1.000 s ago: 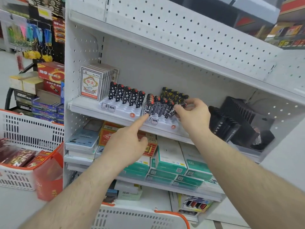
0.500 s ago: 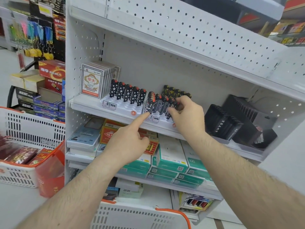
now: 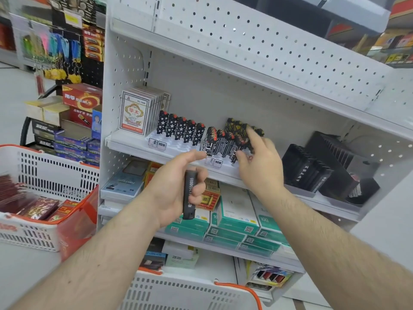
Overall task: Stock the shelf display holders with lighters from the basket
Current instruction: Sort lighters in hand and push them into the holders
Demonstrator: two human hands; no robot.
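Left hand (image 3: pixel 172 189): raised before the middle shelf (image 3: pixel 134 145), palm turned inward, lower fingers curled round a black lighter (image 3: pixel 189 194) with white printed digits, held upright; index finger extended toward the display holder (image 3: pixel 214 162). Right hand (image 3: pixel 257 162): at the right end of the line-patterned lighters (image 3: pixel 220 143), thumb and fingers spread loosely and touching them; whether it pinches one cannot be told.

Head view, middle shelf, left to right: upright packs of playing cards (image 3: pixel 134 113); star-patterned lighters (image 3: pixel 181 129) in a row of five, standing in a white holder; line-patterned lighters with red tops in the next holder; gold-patterned lighters (image 3: pixel 237 126) behind these; black lighters (image 3: pixel 306 168) in a dark tray; black ridged holders (image 3: pixel 335 153) at far right, empty slots showing.

Lower shelf: teal-and-white boxes (image 3: pixel 237 215).

Lower edge of view: white basket with orange handle (image 3: pixel 192 291). At left: second white basket with orange trim (image 3: pixel 51 175), holding red packets (image 3: pixel 38 206).
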